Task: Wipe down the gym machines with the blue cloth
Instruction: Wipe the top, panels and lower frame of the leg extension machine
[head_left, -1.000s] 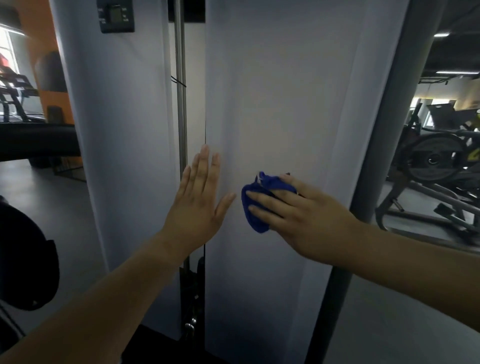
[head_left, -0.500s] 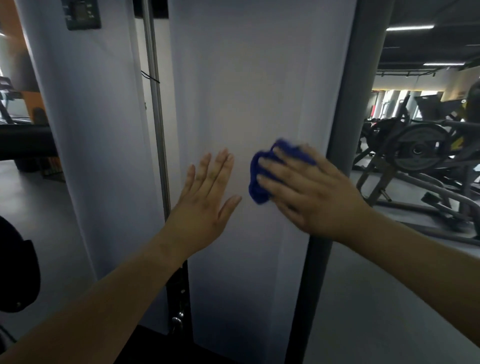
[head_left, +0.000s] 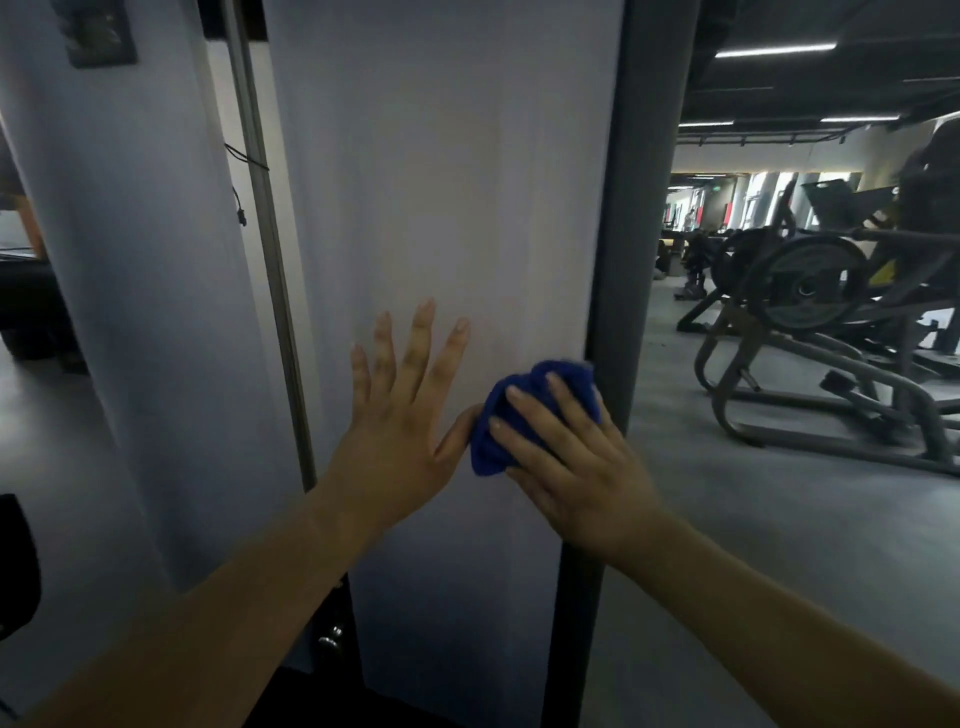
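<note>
1. The left hand (head_left: 400, 431) lies flat against the white panel (head_left: 441, 208), relaxed, with its fingers straight and spread and pointing up. It holds nothing.
2. The left thumb points right and ends just beside the left edge of the cloth (head_left: 491, 447). Whether the two touch cannot be told.
3. The right hand (head_left: 571, 467) covers the blue cloth. Its fingers are lightly bent over the bunched wad and hold it against the panel. The right thumb is hidden.
4. The cloth sits on the panel's right edge, about halfway up the frame. Its far side meets the grey post (head_left: 628, 208) that borders the panel.
5. Blue folds show past the right fingertips and below the index finger.
6. Both bare forearms come in from the bottom corners.
7. A thin metal rod (head_left: 265, 208) stands left of the panel, with a black cord (head_left: 239, 202) hanging across it.
8. Beyond the rod stands a second white panel (head_left: 130, 260). A small dark box (head_left: 98, 31), too blurred to read, is fixed near its top.
9. A plate-loaded machine (head_left: 810, 291) stands well apart on the right, on the grey floor (head_left: 779, 519).
10. Strip lights (head_left: 774, 50) glow on the dark ceiling.
11. A dark rounded pad (head_left: 15, 561) shows at the lower left edge.
</note>
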